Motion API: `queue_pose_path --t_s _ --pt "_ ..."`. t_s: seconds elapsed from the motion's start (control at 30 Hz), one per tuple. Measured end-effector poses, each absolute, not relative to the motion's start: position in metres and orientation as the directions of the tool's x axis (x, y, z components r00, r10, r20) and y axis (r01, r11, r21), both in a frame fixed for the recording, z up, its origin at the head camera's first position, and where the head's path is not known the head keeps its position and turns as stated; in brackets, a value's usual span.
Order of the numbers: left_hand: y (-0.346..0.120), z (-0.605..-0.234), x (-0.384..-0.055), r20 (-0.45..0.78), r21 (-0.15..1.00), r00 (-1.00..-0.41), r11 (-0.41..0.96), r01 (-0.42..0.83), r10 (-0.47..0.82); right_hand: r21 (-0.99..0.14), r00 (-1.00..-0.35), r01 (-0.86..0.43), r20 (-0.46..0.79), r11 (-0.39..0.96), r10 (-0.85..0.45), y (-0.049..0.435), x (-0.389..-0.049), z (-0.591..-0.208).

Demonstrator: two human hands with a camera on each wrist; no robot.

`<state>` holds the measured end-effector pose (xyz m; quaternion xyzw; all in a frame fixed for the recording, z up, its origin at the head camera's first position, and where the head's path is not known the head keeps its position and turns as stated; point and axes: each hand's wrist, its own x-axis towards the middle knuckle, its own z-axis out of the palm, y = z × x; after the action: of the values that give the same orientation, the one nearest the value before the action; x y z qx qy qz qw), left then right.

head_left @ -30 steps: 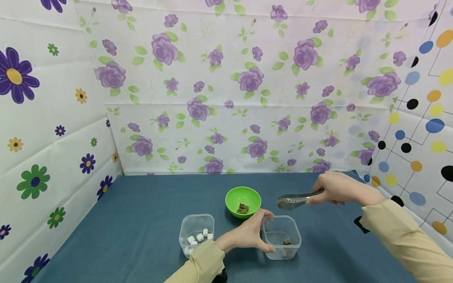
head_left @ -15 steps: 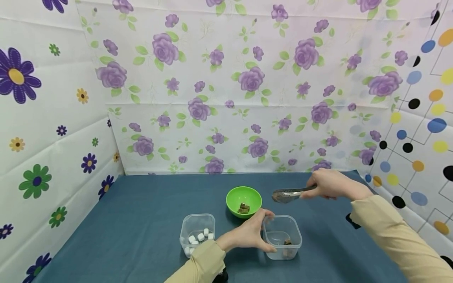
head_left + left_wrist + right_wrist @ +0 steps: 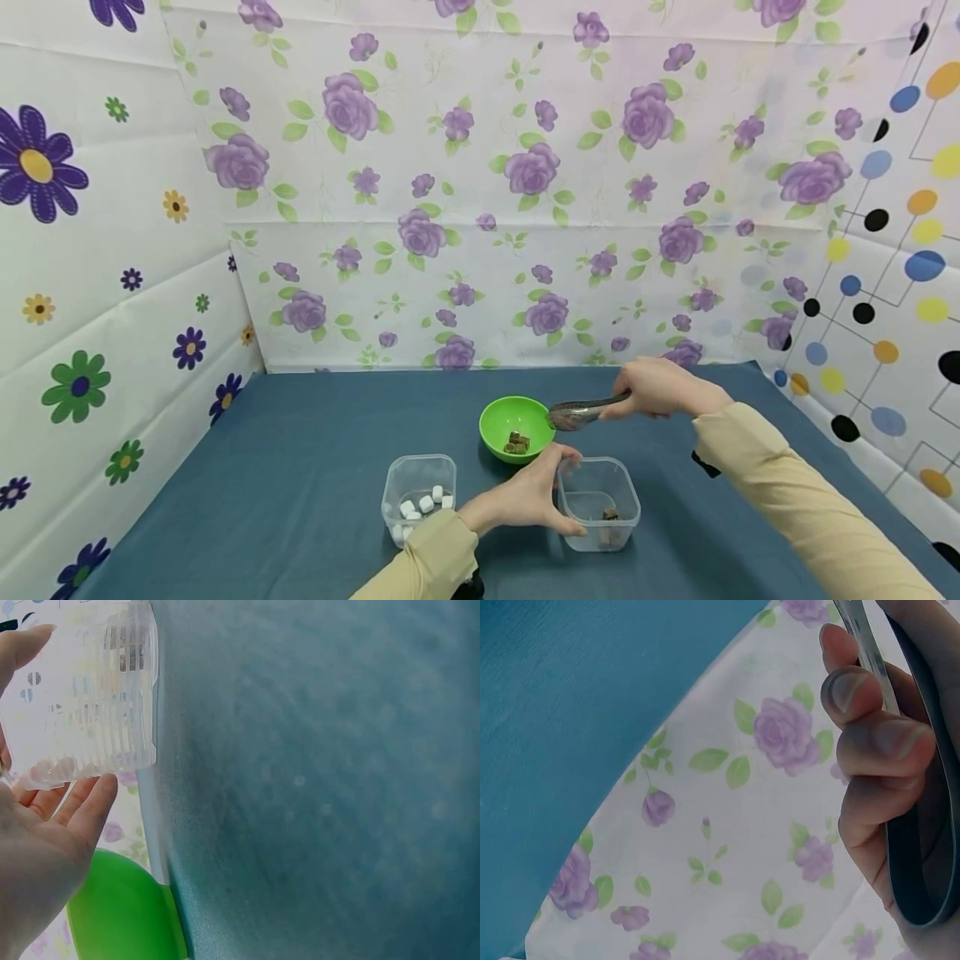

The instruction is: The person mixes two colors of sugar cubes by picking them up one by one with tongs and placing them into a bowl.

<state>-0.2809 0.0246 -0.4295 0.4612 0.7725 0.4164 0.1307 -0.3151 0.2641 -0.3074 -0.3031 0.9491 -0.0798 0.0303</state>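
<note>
In the head view my right hand [image 3: 666,388] grips metal tongs [image 3: 588,410], their tips at the right rim of a green bowl [image 3: 489,427]. I cannot tell whether anything is between the tips. The right wrist view shows my fingers [image 3: 885,742] curled around the tongs' handle. Several small brown cubes [image 3: 517,442] lie in the bowl. My left hand [image 3: 525,493] holds a clear plastic container [image 3: 597,475] by its left side, thumb at the front and fingers at the back. A brown cube [image 3: 610,515] sits inside that container.
A second clear container [image 3: 418,467] with several white cubes [image 3: 426,503] stands on the left, partly behind my left sleeve. A blue cloth [image 3: 315,467] covers the table. Floral sheets [image 3: 480,292] hang at the back and sides.
My right hand has moved left with the tongs, bringing their tips from right of the bowl to its rim. The left hand and containers have stayed put.
</note>
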Motion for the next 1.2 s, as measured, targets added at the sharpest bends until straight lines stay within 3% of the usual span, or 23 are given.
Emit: queue_pose_path --t_s 0.43,1.0,1.2 --pt "0.026 -0.432 -0.282 0.174 0.788 -0.543 0.215 0.577 0.821 -0.170 -0.823 -0.550 -0.059 0.818 -0.566 0.245 -0.327 -0.316" --pt "0.024 -0.431 -0.282 0.183 0.777 -0.544 0.219 0.590 0.819 -0.147 -0.829 -0.550 -0.021 0.822 -0.559 0.258 -0.310 -0.294" --pt "0.025 -0.432 -0.282 0.184 0.768 -0.554 0.233 0.597 0.812 -0.186 -0.864 -0.483 -0.057 0.856 -0.500 0.267 -0.302 -0.293"
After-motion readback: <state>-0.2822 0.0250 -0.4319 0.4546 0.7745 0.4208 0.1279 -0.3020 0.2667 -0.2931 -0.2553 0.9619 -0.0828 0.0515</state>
